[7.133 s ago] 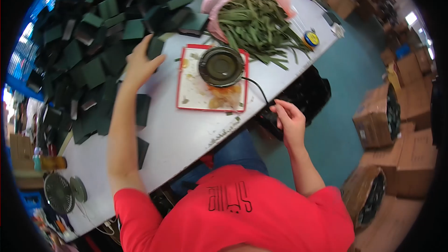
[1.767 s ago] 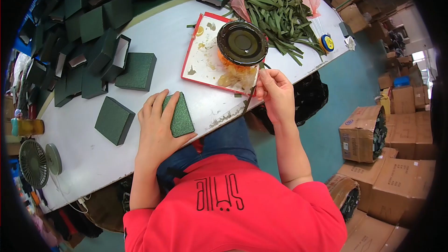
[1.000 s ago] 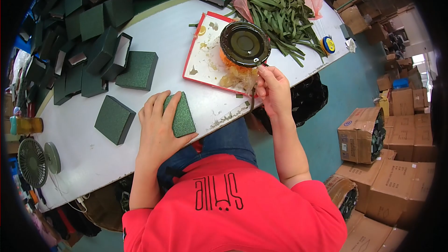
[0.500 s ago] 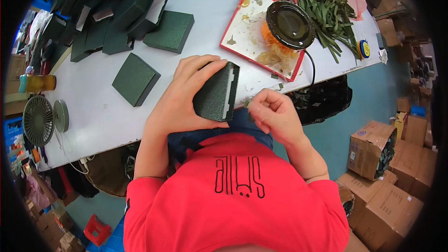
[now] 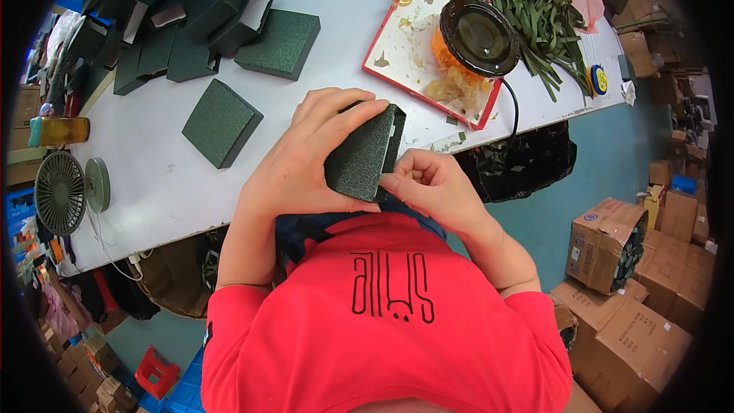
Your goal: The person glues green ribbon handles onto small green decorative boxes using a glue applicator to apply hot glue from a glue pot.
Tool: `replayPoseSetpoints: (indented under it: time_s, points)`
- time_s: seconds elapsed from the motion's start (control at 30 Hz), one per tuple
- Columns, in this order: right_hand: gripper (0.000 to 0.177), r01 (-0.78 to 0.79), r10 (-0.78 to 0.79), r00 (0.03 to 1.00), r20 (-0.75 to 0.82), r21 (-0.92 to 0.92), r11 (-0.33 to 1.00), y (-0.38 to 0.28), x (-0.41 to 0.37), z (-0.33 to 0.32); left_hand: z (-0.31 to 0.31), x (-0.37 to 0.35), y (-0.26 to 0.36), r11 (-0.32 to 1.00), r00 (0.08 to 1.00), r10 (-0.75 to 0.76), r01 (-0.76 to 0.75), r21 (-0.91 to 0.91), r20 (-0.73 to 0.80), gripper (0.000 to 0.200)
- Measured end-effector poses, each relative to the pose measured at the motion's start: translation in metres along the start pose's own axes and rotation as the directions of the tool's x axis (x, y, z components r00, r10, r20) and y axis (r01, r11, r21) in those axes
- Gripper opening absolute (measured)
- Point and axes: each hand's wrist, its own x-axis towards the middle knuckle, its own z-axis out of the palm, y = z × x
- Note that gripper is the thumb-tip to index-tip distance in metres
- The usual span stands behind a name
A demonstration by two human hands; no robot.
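A dark green textured box (image 5: 363, 157) is tilted on its edge above the table's front side, with my left hand (image 5: 294, 153) wrapped around it, thumb below and fingers over the top. Its open side, with a pale inner edge, faces right. At the lower corner of that side, my right hand (image 5: 432, 187) is closed in a pinch, fingertips against the box edge. What lies between those fingertips is hidden. Another green box (image 5: 222, 124) rests on the table to the left, and one more (image 5: 279, 44) lies behind it beside a pile of similar boxes (image 5: 183, 15).
A black round-topped pot (image 5: 479, 36) with amber residue stands on a red-rimmed white tray (image 5: 390, 50), its cord running off the front edge. Green ribbon strips (image 5: 527, 8) lie in pink plastic. A small fan (image 5: 61, 193) is at left, a black bag (image 5: 527, 164) below the edge.
My right hand has moved left, from apart with a small green piece at its fingertips to touching the box's open edge. The box has shifted slightly right in my left hand.
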Motion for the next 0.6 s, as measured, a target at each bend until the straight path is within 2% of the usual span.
replayPoseSetpoints:
  time_s: [0.07,0.27,0.37,0.47,0.53,0.6]
  points:
    - [0.020,0.018,-0.018,1.000,-0.014,-0.060,0.998,0.005,0.002,-0.001,0.000,0.000,0.001,1.000,1.000,-0.007,0.007,-0.003,0.003,0.097]
    - [0.024,0.020,-0.026,1.000,-0.016,-0.290,0.957,0.017,0.008,-0.005,0.002,-0.001,0.011,0.981,0.998,-0.011,-0.001,0.194,0.058,0.092]
    - [0.024,0.041,-0.045,0.999,-0.007,-0.315,0.948,0.024,0.010,-0.009,0.007,-0.002,0.013,0.967,0.999,0.001,-0.013,0.253,0.050,0.091]
    - [0.023,0.067,-0.087,0.994,-0.058,-0.297,0.953,0.005,0.006,-0.005,0.007,-0.003,0.011,0.977,0.999,-0.032,0.036,0.209,-0.021,0.088]
    - [0.021,0.162,-0.218,0.961,-0.171,-0.290,0.943,-0.003,-0.004,-0.008,0.005,-0.004,0.009,0.975,0.996,-0.035,0.052,0.217,-0.080,0.091]
    - [0.018,0.327,-0.414,0.888,-0.200,-0.357,0.875,0.001,-0.013,-0.013,0.006,-0.006,0.006,0.974,0.991,-0.037,0.064,0.216,-0.125,0.093]
